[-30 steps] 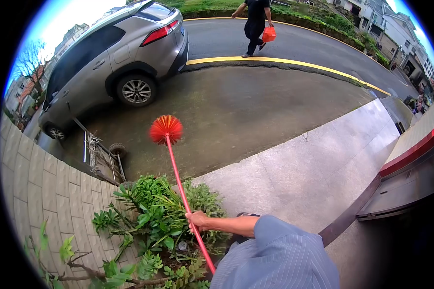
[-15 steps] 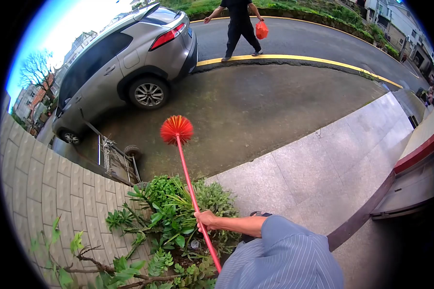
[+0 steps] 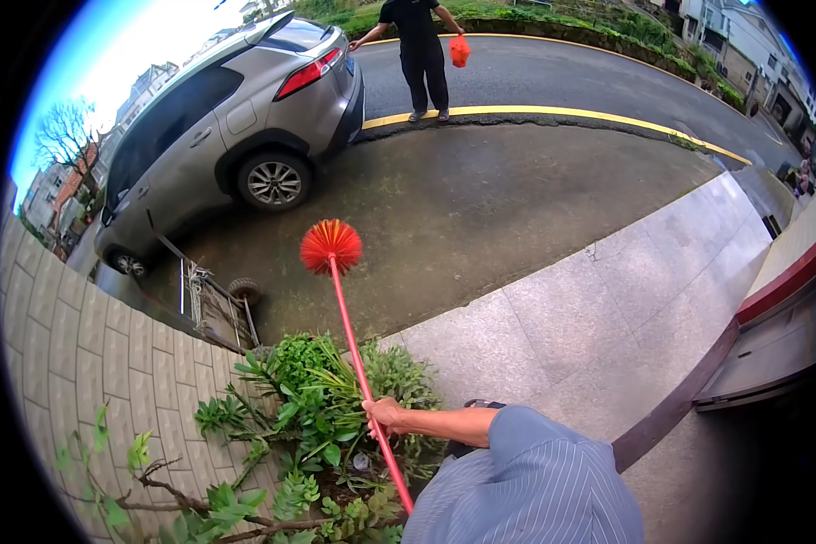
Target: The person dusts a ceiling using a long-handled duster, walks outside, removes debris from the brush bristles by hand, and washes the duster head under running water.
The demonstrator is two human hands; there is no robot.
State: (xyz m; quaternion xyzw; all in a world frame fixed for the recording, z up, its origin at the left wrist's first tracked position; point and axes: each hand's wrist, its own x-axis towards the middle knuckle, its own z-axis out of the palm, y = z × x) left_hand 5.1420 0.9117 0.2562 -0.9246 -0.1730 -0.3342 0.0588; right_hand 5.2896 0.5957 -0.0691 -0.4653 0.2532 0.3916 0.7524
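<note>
1. While the right hand point(image 3: 386, 416) grips its pole point(image 3: 361, 375), the brush point(image 3: 349, 328) slants up and leftward above the plants point(image 3: 313, 412), its lower part running to the edge of the striped shirt point(image 3: 535, 490).
2. Brush head point(image 3: 331, 247): round, thickly bristled, bright red with yellow-orange streaks; seen against the concrete yard point(image 3: 480, 208), contact with the ground cannot be told.
3. Pole finish: slim, straight, pinkish red, glossy.
4. Number plate point(image 3: 350, 66): blue, at the rear of the grey car point(image 3: 254, 122); characters too small to read.
5. Right hand pose: fingers wrapped round the pole; bare forearm point(image 3: 449, 423) reaching leftward from a short sleeve, nearly level in view.
6. Left hand: out of view; its hold cannot be told.
7. Other person point(image 3: 419, 36): dark clothes, standing by the yellow line point(image 3: 553, 112), an orange-red bag point(image 3: 460, 53) in one hand.
</note>
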